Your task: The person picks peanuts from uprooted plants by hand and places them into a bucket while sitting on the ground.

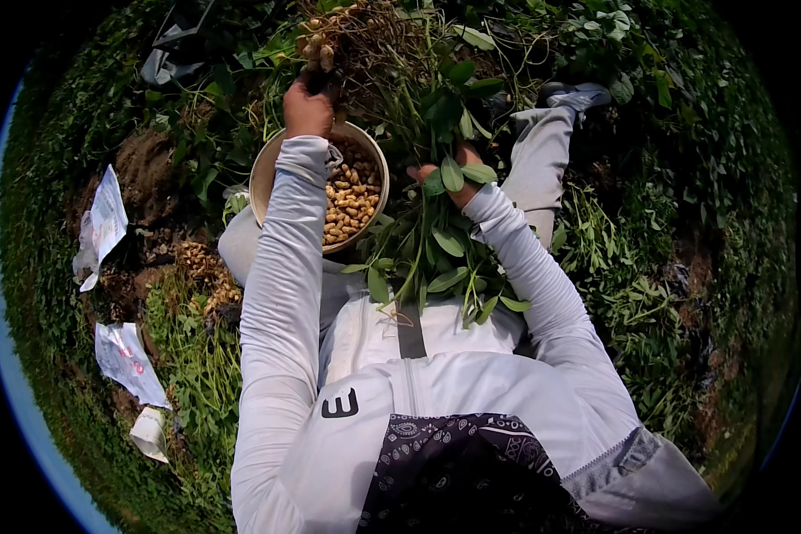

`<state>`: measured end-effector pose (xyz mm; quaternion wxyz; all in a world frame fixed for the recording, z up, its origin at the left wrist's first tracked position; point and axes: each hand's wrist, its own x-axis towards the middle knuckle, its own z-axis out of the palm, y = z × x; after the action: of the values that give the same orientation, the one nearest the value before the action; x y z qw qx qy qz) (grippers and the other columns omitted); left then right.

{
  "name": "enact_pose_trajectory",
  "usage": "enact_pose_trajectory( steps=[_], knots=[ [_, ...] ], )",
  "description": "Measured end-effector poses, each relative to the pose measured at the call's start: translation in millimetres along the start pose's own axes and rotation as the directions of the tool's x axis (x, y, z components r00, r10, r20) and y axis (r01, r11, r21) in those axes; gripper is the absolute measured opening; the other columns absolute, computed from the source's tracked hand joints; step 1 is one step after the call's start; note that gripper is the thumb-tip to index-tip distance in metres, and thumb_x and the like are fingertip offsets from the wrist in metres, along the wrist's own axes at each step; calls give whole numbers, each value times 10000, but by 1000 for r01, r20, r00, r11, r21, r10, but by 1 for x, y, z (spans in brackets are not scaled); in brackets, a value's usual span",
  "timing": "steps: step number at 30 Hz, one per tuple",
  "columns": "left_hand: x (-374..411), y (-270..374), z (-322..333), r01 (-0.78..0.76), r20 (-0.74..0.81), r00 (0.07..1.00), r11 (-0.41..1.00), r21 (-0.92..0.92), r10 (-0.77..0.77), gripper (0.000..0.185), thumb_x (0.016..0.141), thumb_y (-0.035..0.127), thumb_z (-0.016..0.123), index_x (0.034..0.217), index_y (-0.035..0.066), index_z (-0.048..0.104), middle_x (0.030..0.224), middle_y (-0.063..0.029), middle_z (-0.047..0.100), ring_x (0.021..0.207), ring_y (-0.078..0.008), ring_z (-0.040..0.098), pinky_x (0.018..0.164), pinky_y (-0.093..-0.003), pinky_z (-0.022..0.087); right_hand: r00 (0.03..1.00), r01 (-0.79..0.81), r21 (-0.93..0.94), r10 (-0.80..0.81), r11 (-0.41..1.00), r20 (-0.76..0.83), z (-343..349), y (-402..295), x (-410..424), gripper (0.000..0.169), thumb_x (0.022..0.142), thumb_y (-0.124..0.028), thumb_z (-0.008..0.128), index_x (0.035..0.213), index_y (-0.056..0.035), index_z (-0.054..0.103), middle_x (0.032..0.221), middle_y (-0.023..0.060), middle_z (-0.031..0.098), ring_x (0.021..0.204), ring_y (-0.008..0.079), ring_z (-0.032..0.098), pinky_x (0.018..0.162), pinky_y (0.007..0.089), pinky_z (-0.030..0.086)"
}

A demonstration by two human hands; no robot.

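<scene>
A bundle of uprooted peanut plants (434, 113) lies across my lap, roots away from me and leaves towards my body. My right hand (466, 175) is closed around its leafy stems, partly covered by leaves. At the root end, my left hand (309, 110) has its fingers curled at a cluster of peanut pods (317, 50); the fingertips are in dark shadow. Under that hand and wrist stands a round pale bucket (259, 180), partly filled with loose peanuts (352, 200). My left forearm hides part of its near-left side.
To the left lie a printed plastic sack (109, 223), another white sack (128, 360) and a white container (149, 434). Pulled plants with pods (207, 270) rest near my left leg. My shoe (577, 97) is among leaves at upper right. Cut plants (594, 227) lie on the right.
</scene>
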<state>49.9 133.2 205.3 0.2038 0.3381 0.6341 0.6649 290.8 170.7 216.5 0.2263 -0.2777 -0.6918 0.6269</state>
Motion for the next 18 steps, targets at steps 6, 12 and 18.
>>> enact_pose_trajectory(
  steps=[6,12,18],
  knots=[
    [-5,-4,-26,-117,-27,984,754,647,176,189,736,108,637,915,48,626,828,-135,648,763,-280,632,661,-325,490,975,210,-357,-221,910,9,-22,3,4,586,671,-202,721,1164,-23,459,974,125,596,859,265,578,759,348,465],
    [-27,-46,-34,-43,1,996,459,888,90,132,718,81,593,846,51,596,788,-195,616,750,-368,602,649,-420,505,983,174,-766,-155,619,98,-57,-11,-14,474,663,-298,717,1002,-37,512,785,173,597,761,382,564,628,412,463],
    [-43,-61,-13,-27,40,999,420,907,-23,99,747,79,585,839,42,577,847,-181,622,775,-374,599,654,-451,504,985,164,-847,-136,506,110,-72,-22,-33,472,649,-292,713,1001,-43,522,796,169,597,728,390,564,619,434,453]
  ],
)
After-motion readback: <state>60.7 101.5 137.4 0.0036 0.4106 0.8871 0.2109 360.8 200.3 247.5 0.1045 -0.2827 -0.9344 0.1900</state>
